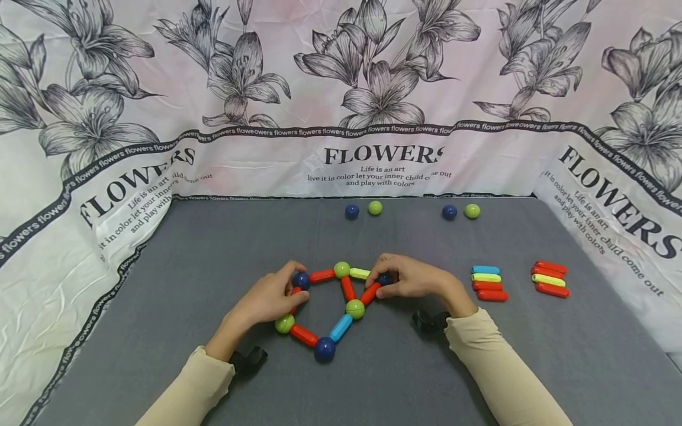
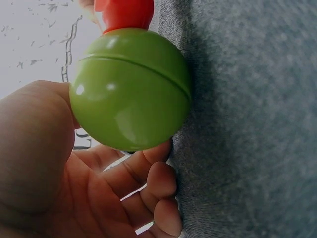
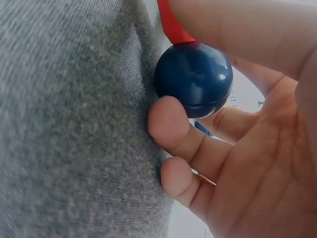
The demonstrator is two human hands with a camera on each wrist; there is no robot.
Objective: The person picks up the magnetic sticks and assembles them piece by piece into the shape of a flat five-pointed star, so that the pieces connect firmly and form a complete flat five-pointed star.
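Note:
A flat frame of toy building balls and rods lies on the grey cloth. My left hand (image 1: 272, 294) grips its left corner, thumb and index finger about a blue ball (image 1: 301, 280) and the end of a red rod beside it. Close to that palm is a green ball (image 2: 131, 89). At the right corner, my right hand (image 1: 407, 277) pinches a red rod (image 1: 370, 293) next to another blue ball (image 3: 193, 79). A yellow rod (image 1: 359, 273) and a red crosspiece (image 1: 348, 288) meet a green ball (image 1: 342, 270) at the top. Nearest me, a light-blue rod (image 1: 341, 327) joins a blue ball (image 1: 324, 349).
Loose blue balls (image 1: 351, 212) and green balls (image 1: 375, 207) sit along the back edge. To the right lie two stacks of rods, one with a light-blue rod (image 1: 486, 270), the other with a yellow rod (image 1: 549, 280). A flower-printed cloth (image 1: 256, 168) rises behind and at both sides.

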